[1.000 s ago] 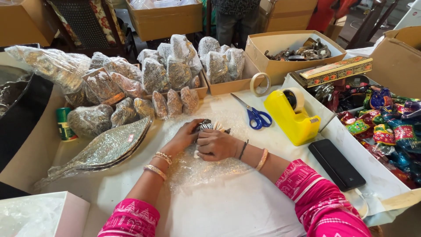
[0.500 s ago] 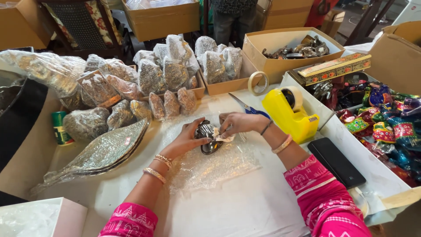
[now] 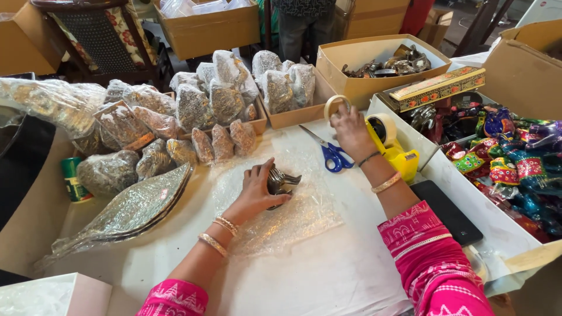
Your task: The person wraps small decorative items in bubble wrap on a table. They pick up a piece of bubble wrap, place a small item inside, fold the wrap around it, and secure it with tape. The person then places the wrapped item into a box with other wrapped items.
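Two hands at work on a white table point(image 3: 328, 281). The left hand point(image 3: 256, 190) lies palm-down with its fingers curled over a small dark metal figurine point(image 3: 280, 181), pressing it onto a sheet of clear bubble wrap point(image 3: 287, 219) spread at the table's middle. The right hand point(image 3: 351, 130) reaches away to the far right, fingers pinched on a roll of tan tape point(image 3: 338, 106) held just above a yellow tape dispenser point(image 3: 393, 146).

Blue-handled scissors point(image 3: 331, 154): lying flat between the bubble wrap and the dispenser, blades pointing away.

Many bubble-wrapped bundles point(image 3: 193, 111): lumpy, grey-brown through clear film, heaped across the far left and centre, some standing in a shallow cardboard tray point(image 3: 295, 114).

One long leaf-shaped silvery dish in clear wrap point(image 3: 126, 213): near left, lying flat.

One small green can point(image 3: 71, 178): upright at the left edge, beside the bundles.

One open tan cardboard box point(image 3: 380, 64): far centre-right, holding loose dark metal pieces.

One long flat patterned box point(image 3: 438, 86): gold, red and green, resting across the rim of a white carton point(image 3: 445, 175).

White carton contents: brightly coloured wrapped items point(image 3: 515, 158) in red, green, blue and purple, filling the right side.

One flat black rectangular slab point(image 3: 446, 212): lying on the carton's near flap, next to the right forearm.

Further brown cardboard boxes point(image 3: 208, 29): behind the table.
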